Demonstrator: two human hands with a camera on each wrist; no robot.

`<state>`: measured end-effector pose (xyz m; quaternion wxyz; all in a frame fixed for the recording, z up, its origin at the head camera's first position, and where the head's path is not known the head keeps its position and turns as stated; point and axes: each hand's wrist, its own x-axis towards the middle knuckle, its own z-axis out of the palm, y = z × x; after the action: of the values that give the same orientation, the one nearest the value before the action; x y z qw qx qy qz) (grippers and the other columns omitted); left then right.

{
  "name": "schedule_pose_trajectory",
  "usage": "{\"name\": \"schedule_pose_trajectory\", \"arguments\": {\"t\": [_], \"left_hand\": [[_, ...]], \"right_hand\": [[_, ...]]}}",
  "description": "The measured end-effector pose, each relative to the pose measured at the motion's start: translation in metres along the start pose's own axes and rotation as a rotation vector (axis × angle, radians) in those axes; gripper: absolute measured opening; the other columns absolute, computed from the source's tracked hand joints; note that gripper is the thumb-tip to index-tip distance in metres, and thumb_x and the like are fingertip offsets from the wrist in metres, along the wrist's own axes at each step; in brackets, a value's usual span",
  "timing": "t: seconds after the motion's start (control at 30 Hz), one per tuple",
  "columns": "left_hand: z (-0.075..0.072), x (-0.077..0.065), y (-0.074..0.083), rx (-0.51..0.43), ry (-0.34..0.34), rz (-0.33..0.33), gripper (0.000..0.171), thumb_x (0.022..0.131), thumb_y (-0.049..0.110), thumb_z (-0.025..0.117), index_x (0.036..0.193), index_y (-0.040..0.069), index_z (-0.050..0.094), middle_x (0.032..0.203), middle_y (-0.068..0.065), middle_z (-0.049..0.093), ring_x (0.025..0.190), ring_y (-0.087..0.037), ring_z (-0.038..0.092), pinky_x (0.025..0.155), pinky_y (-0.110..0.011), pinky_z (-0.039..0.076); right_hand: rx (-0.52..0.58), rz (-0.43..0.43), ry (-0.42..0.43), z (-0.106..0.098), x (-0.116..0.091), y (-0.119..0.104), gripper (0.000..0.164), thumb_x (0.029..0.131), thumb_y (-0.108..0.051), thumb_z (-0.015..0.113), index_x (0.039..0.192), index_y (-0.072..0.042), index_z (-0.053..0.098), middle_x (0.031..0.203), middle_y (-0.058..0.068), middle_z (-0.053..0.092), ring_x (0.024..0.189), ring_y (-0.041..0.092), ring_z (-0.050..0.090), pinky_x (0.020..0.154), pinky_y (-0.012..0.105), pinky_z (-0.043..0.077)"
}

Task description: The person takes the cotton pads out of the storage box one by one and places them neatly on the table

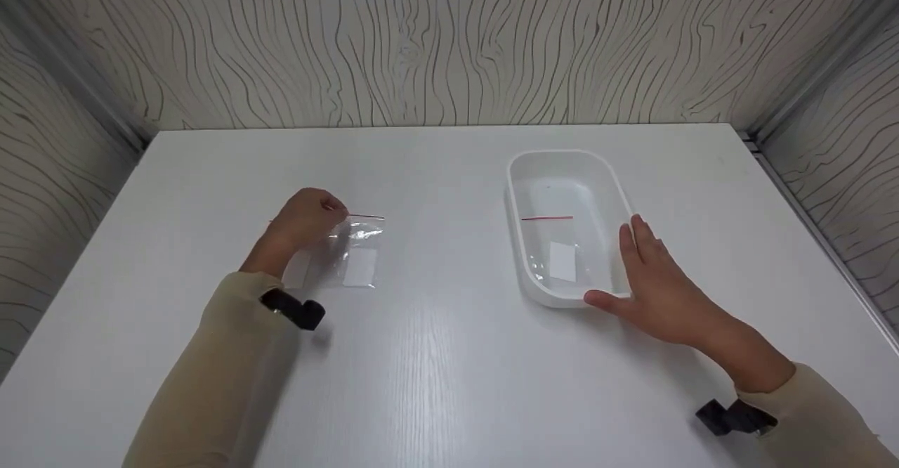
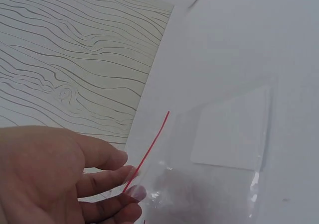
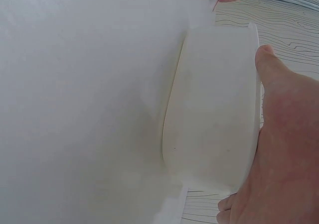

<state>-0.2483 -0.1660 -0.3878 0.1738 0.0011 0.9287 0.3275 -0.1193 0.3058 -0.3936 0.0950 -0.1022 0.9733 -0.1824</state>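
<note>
On the left of the table, my left hand (image 1: 307,218) pinches the top edge of a clear zip bag (image 1: 364,232) with a red strip and a white label (image 1: 360,267). In the left wrist view, the red strip (image 2: 155,137) runs up from the fingertips. Beneath the hand another white patch (image 1: 298,270) and a bit of red show, mostly hidden. My right hand (image 1: 660,292) rests with straight fingers along the right side of a white plastic container (image 1: 516,243), its thumb on the near rim. Inside lies a similar zip bag (image 1: 562,261) with a white label.
The white table (image 1: 435,355) ends at a wood-grain-patterned panel (image 1: 421,46) at the back, with similar panels at both sides. Black camera mounts (image 1: 298,310) sit on both wrists.
</note>
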Motion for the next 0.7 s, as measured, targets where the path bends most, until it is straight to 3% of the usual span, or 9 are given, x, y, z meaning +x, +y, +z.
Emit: {"name": "schedule_pose_trajectory", "arguments": {"t": [0.2,0.47,0.7], "left_hand": [[-0.0053,-0.0006,0.0004,-0.041,-0.047,-0.057,0.042,0.106,0.022,0.046,0.136,-0.006,0.056,0.126,-0.022,0.061,0.110,-0.031,0.060,0.095,-0.043,0.052],[-0.0081,-0.0023,0.0024,-0.050,-0.069,-0.071,0.045,0.107,0.023,0.043,0.140,-0.007,0.052,0.135,-0.025,0.056,0.122,-0.038,0.056,0.103,-0.050,0.049],[-0.0105,-0.0027,0.0014,-0.073,-0.050,-0.044,0.045,0.106,0.024,0.049,0.140,-0.006,0.052,0.134,-0.024,0.056,0.119,-0.036,0.057,0.101,-0.048,0.050]], "right_hand": [[0.020,-0.021,0.002,-0.0008,-0.0010,-0.0002,0.120,0.093,-0.068,0.059,0.156,0.011,-0.006,0.164,0.030,-0.014,0.151,0.049,-0.010,0.122,0.062,0.001],[0.019,-0.013,0.002,-0.0005,-0.0008,0.0005,0.121,0.092,-0.068,0.060,0.156,0.011,-0.006,0.165,0.030,-0.014,0.152,0.048,-0.012,0.121,0.063,0.002],[0.011,-0.015,0.007,0.0003,-0.0001,0.0012,0.122,0.092,-0.069,0.060,0.156,0.010,-0.007,0.165,0.029,-0.015,0.151,0.048,-0.011,0.120,0.065,0.005]]}}
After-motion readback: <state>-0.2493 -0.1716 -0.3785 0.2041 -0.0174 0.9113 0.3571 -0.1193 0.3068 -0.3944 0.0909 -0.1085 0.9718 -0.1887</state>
